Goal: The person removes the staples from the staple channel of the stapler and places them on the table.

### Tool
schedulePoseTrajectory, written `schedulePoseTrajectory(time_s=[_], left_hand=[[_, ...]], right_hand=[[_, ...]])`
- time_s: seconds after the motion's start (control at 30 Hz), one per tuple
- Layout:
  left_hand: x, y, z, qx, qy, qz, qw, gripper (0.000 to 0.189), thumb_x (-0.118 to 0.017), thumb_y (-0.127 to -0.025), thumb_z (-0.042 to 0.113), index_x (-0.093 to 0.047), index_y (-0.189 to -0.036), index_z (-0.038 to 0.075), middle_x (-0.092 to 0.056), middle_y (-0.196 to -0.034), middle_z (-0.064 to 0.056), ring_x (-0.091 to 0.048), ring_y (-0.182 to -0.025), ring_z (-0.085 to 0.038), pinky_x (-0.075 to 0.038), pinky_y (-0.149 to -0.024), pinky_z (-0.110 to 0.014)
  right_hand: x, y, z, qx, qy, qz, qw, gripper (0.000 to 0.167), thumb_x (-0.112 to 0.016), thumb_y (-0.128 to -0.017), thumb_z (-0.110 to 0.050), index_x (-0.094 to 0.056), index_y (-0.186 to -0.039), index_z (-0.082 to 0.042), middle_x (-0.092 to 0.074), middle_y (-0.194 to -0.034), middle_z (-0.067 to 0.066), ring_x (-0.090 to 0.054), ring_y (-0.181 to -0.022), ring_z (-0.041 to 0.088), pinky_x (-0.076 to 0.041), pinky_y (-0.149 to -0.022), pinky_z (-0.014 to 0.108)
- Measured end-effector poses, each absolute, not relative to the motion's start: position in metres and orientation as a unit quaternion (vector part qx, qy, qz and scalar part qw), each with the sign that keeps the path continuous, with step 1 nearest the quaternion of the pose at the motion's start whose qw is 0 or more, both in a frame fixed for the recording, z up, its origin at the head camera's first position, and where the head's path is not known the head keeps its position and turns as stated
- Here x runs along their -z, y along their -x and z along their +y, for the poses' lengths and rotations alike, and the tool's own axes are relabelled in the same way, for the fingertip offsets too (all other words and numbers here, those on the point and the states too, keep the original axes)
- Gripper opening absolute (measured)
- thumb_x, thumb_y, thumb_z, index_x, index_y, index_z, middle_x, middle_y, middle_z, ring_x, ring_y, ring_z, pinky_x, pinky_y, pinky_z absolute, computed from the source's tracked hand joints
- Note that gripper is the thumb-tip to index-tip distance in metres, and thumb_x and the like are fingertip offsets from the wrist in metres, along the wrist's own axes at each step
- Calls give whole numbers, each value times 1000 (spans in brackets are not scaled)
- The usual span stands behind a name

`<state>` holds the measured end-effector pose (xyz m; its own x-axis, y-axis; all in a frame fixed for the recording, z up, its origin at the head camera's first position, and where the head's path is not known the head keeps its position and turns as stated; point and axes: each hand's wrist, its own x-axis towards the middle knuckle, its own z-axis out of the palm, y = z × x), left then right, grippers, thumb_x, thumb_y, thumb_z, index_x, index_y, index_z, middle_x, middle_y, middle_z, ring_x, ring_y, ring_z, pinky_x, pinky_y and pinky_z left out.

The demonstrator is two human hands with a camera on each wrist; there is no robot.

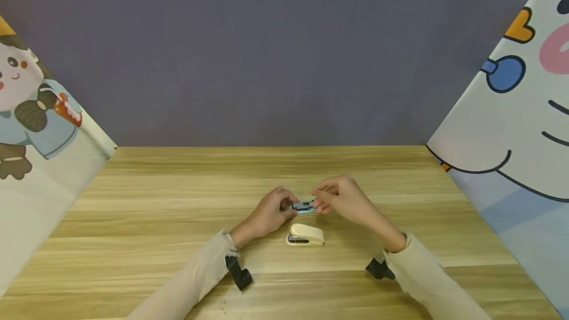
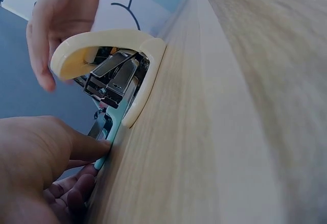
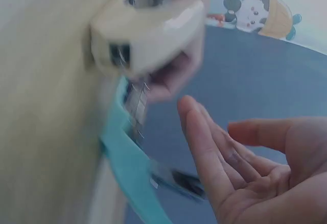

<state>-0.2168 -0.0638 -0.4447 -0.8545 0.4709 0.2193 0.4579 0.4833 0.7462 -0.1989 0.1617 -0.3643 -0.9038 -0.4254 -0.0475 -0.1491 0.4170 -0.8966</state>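
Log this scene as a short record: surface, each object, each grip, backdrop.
Surface: wood-grain table
Cream stapler: stands on the table, nearer the person than the other stapler, metal mouth toward the person's left
Teal stapler: between the two grips, metal parts showing
Left grip: pinches the teal stapler's left end
Right grip: at the teal stapler's right end, thumb and fingers apart
Backdrop: grey wall, cartoon panels left and right
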Motion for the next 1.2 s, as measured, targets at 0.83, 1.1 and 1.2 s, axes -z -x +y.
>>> schedulePoseTrajectory(time_s=[0.83,1.1,1.2], left_hand=[[446,218,-66,-420,-295,858,-11,12,-70,-91,2,-66,-102,4,-57,-94,-5,-52,-77,-11,-47,-67,-24],[448,219,-67,-420,-290,860,-12,13,-70,-90,1,-66,-102,4,-57,-93,-6,-52,-77,-13,-46,-67,-24],[448,219,-67,-418,-293,860,-16,14,-71,-90,1,-66,-102,4,-57,-94,-6,-53,-77,-12,-47,-67,-25]], right_hand=[[405,200,152,710,107,626,305,42,-33,-104,-1,-33,-141,21,-56,-129,36,-59,-120,40,-50,-99,41],[410,196,141,694,89,670,248,37,-36,-103,1,-40,-134,20,-62,-118,34,-67,-108,36,-55,-91,38],[411,197,137,659,97,713,219,35,-39,-104,-2,-45,-131,20,-66,-110,32,-71,-98,33,-58,-85,37]])
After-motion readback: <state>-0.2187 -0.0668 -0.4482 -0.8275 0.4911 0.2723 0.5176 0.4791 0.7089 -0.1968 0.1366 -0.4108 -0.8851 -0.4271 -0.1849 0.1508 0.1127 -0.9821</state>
